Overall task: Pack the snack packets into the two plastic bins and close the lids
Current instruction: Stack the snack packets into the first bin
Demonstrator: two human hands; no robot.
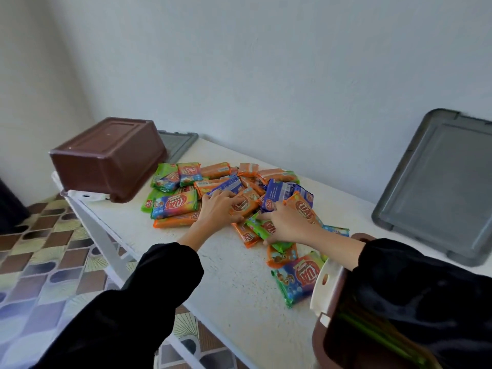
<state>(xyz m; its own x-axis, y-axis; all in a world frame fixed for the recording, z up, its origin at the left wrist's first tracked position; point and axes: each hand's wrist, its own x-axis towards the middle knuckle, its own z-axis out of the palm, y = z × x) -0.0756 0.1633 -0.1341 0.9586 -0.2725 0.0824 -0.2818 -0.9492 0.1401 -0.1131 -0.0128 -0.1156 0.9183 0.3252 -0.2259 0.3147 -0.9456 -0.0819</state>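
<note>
Head view: left grip (217,207) clutches a glossy orange packet (246,205), right grip (288,226) pinches a green packet (256,226).

Surroundings: table (231,275), wall (266,62), floor (40,262).
The white, rough-textured table stands against the plain pale wall, and its white frame leg (106,243) shows below the left edge. The floor carries patterned brown, cream and blue tiles. A dark object (10,206) sits far left, cut off by the frame.

Left sleeve (149,288): black, long, loose, from 7 o'clock, cuff gathered at the wrist.
Right sleeve (415,275): black, wide, from 4 o'clock, cuff seemingly gathered.
</note>
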